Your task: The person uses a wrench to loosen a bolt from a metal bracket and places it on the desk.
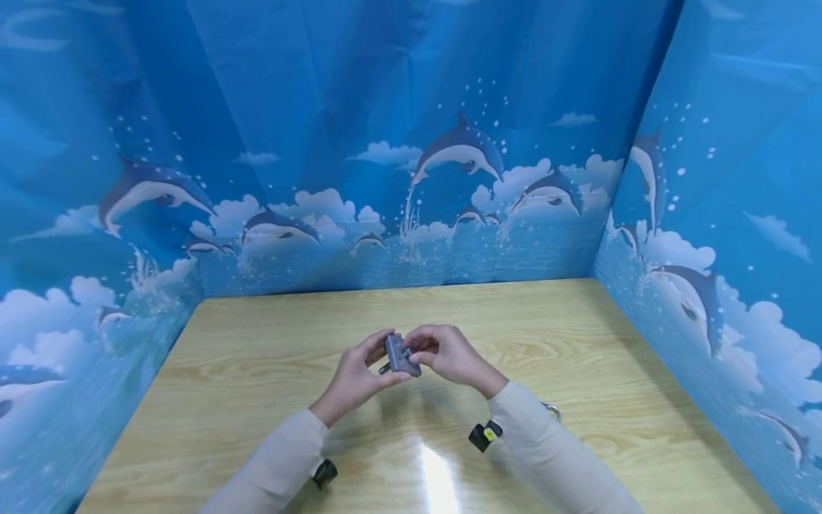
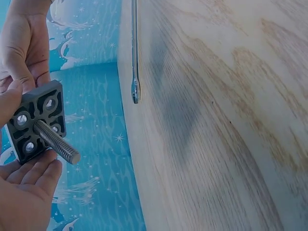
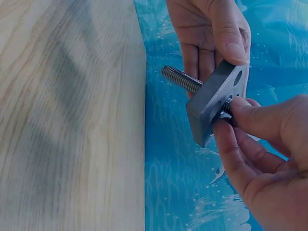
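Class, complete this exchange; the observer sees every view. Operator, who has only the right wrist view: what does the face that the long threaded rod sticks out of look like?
Observer: In the left wrist view, that face of the plate has a round hole near each corner, around the threaded rod.
Operator: Is any tool lying nearby?
Observer: Yes, the left wrist view shows a metal wrench on the table.
Operator: Where is it relative to the arms?
Observer: In the head view, apparently its ring end shows beyond the right sleeve.
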Available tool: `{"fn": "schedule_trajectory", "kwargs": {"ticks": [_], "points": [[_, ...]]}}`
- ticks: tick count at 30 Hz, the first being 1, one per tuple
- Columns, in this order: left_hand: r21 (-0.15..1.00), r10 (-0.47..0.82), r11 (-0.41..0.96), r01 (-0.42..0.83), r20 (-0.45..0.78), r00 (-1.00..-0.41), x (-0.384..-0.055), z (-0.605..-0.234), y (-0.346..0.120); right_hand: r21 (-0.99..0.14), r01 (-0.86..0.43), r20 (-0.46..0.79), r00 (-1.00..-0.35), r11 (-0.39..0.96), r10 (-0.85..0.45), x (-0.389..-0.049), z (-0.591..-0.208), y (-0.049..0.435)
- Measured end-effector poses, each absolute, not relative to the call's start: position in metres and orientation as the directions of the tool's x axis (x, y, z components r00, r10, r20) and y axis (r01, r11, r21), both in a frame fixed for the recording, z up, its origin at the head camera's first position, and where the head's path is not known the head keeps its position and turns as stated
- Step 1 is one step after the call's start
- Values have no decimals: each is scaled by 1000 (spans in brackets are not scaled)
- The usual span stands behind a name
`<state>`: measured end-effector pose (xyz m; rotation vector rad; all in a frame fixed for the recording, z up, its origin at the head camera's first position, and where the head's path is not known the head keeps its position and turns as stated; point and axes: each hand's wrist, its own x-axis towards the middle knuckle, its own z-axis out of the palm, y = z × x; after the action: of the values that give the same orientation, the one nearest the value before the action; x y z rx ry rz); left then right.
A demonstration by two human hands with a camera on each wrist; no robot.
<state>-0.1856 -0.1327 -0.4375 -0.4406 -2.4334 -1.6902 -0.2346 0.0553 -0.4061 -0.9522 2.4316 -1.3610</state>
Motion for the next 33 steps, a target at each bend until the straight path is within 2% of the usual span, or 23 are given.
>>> {"fn": "schedule_trajectory", "kwargs": {"ticks": [6, 13, 16, 21, 25, 29, 33], "points": [[849, 122, 367, 379, 360, -925, -186, -437, -133, -826, -412, 94, -773, 384, -627, -238, -407, 59], [817, 144, 382, 432, 410, -901, -184, -436, -131, -888, -186, -89, -827, 420, -556, -231, -391, 56], [808, 158, 392, 439, 411, -898, -183, -436, -129, -871, -178, -110, -838, 458, -535, -231, -396, 53], [806, 164, 408, 429, 398, -903, -181, -436, -129, -828, -274, -34, -846, 488, -532, -232, -404, 51], [831, 136, 370, 415, 393, -909, -182, -436, -129, -829, -373, 95, -828, 417, -552, -231, -404, 49], [850, 125, 331, 410, 391, -912, -184, -436, -129, -849, -403, 167, -818, 341, -550, -224, -396, 48], [855, 121, 335, 397, 379, -918, -185, -436, -130, -861, -401, 174, -810, 314, -560, -214, -380, 48]]}}
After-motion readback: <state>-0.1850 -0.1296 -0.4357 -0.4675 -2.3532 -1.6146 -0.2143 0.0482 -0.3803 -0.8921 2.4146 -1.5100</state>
